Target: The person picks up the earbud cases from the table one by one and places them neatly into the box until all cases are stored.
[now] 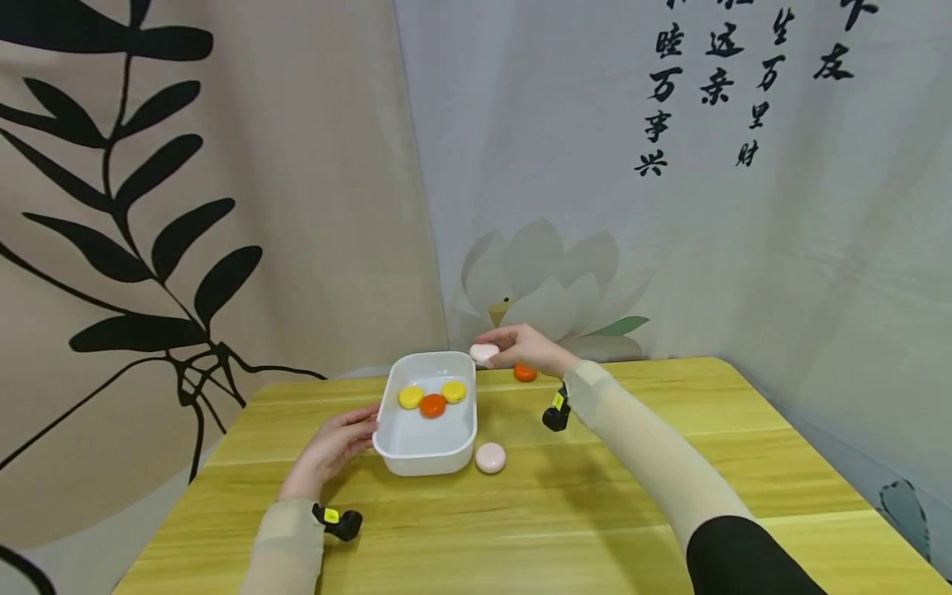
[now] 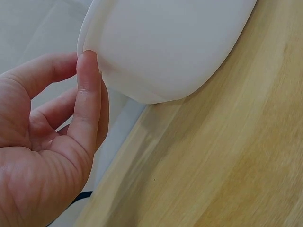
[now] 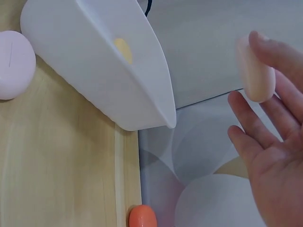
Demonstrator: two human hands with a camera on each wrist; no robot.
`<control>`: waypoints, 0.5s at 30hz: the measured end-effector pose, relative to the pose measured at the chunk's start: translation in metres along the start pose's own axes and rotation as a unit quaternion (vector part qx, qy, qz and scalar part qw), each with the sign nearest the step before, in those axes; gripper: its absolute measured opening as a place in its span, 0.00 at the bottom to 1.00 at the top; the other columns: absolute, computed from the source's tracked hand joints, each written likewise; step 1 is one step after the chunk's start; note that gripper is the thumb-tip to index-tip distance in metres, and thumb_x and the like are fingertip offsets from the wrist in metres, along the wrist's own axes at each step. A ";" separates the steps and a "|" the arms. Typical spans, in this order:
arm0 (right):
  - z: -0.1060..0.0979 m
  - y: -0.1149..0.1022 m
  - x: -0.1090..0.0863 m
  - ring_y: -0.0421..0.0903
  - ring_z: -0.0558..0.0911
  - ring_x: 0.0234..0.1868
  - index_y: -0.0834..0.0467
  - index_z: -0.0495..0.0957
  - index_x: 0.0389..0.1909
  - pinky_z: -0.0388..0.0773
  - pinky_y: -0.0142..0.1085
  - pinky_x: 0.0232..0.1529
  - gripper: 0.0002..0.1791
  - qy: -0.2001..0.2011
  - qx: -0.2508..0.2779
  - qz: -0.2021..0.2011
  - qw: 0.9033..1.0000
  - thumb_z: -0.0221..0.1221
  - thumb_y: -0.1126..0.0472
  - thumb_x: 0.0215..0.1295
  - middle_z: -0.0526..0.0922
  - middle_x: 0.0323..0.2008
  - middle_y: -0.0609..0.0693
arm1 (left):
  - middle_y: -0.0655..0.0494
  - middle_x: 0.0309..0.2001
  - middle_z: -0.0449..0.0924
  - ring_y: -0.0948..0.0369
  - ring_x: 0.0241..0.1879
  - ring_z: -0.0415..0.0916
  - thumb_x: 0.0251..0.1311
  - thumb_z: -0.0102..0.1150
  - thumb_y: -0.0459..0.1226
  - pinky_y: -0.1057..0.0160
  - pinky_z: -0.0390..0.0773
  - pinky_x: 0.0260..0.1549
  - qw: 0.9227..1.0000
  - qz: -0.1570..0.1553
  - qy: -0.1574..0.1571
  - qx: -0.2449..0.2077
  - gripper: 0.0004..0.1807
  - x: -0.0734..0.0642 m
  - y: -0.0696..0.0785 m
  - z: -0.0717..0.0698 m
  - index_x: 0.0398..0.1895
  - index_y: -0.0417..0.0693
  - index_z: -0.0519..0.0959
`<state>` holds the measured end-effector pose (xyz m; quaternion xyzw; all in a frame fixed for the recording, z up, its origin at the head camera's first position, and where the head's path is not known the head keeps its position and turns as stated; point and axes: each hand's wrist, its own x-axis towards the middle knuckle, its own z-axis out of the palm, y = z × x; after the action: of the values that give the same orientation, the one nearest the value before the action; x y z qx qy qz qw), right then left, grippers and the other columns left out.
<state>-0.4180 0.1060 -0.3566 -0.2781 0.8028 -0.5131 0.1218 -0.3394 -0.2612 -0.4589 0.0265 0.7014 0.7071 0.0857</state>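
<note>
- Right hand (image 1: 531, 349): pinching a pink disc (image 1: 484, 354), with a white tub (image 1: 426, 466) just left.
- Left hand (image 1: 338, 446): fingers nearly straight, touching the tub's side.
- Could drop past the table's (image 1: 483, 537) far edge if pinched loosely.
- Could knock the nearby orange disc (image 1: 525, 373) if lowering carelessly.

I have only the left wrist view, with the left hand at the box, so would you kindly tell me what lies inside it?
Observer: Two yellow discs and one orange disc lie in the box.
Operator: Thank you; may I ask what the right hand is doing?
Observer: The right hand pinches a pink disc near the box's far right corner, as the head view shows it.
Operator: And would you tell me whether any discs lie outside the box on the table?
Observer: Yes, a second pink disc lies by the near right corner, and a second orange disc near the table's far edge.
</note>
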 end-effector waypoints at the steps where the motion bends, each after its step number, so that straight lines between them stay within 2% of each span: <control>1: 0.000 -0.001 0.001 0.47 0.80 0.49 0.57 0.77 0.60 0.77 0.38 0.51 0.27 0.001 -0.003 -0.001 1.000 0.67 0.62 0.58 0.82 0.50 0.50 | 0.31 0.61 0.68 0.60 0.39 0.80 0.66 0.56 0.30 0.67 0.81 0.39 1.000 0.000 0.001 -0.001 0.29 0.000 0.000 0.000 0.68 0.27 0.61; 7: 0.001 -0.002 0.007 0.46 0.80 0.49 0.57 0.77 0.60 0.77 0.37 0.51 0.27 0.005 -0.012 -0.005 1.000 0.68 0.62 0.58 0.82 0.51 0.50 | 0.33 0.60 0.70 0.58 0.40 0.80 0.66 0.56 0.29 0.67 0.81 0.39 1.000 -0.001 0.007 -0.004 0.29 -0.001 -0.001 -0.001 0.68 0.28 0.62; 15: 0.001 -0.004 0.014 0.48 0.79 0.50 0.57 0.77 0.59 0.77 0.42 0.53 0.26 0.008 -0.015 -0.007 1.000 0.67 0.65 0.58 0.81 0.51 0.52 | 0.32 0.62 0.68 0.61 0.40 0.79 0.67 0.55 0.31 0.68 0.81 0.40 1.000 0.000 0.002 0.002 0.29 0.000 -0.002 -0.001 0.68 0.28 0.61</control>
<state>-0.4275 0.0963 -0.3517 -0.2815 0.8093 -0.5044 0.1070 -0.3392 -0.2626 -0.4607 0.0257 0.7033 0.7054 0.0842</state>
